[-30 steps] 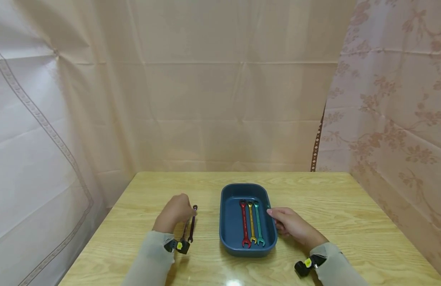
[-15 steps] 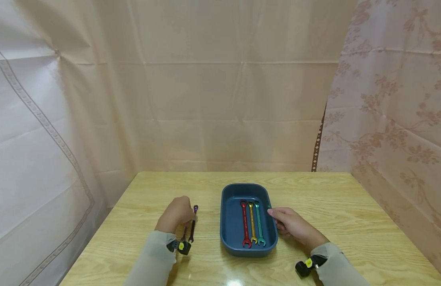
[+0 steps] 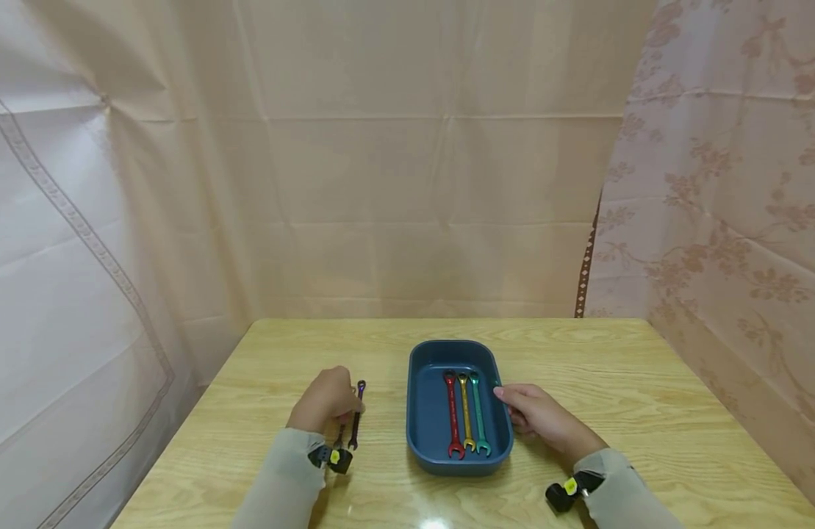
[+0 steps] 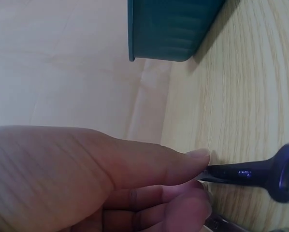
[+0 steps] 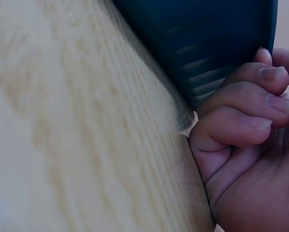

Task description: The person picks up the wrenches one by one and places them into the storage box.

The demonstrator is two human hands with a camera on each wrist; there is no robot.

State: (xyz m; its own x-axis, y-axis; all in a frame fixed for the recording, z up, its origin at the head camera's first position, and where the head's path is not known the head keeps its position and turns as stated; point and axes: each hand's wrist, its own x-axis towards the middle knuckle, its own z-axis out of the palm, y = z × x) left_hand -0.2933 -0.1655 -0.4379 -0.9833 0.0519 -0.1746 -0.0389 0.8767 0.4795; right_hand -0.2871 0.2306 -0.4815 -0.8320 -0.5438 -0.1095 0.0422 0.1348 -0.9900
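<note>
Thumb and fingers of my left hand [image 3: 322,400] pinch the dark purple glossy metal wrench [image 4: 246,174] by its shaft, to the left of the deep blue round-cornered plastic box [image 3: 427,411] and apart from it; whether the wrench has left the pale yellow wood-grain table [image 3: 612,375] I cannot tell. Over the last second that hand has shifted slightly toward me while the wrench has hardly moved; I take this as settling a grip rather than carrying. My right hand [image 3: 539,419] has stayed put, thumb over the box's right rim and fingers curled against its outer wall, so I judge the box steadied. Inside, the slim red metal wrench [image 3: 453,415], gold metal wrench [image 3: 466,415] and green metal wrench [image 3: 478,415] lie side by side, as before. From the head view, the purple wrench's long axis runs away from me, its ring end far and tipped a little right, its forked end near me. Just left of it, a slim dark metal wrench [image 3: 340,435] is mostly hidden under my left hand.
</note>
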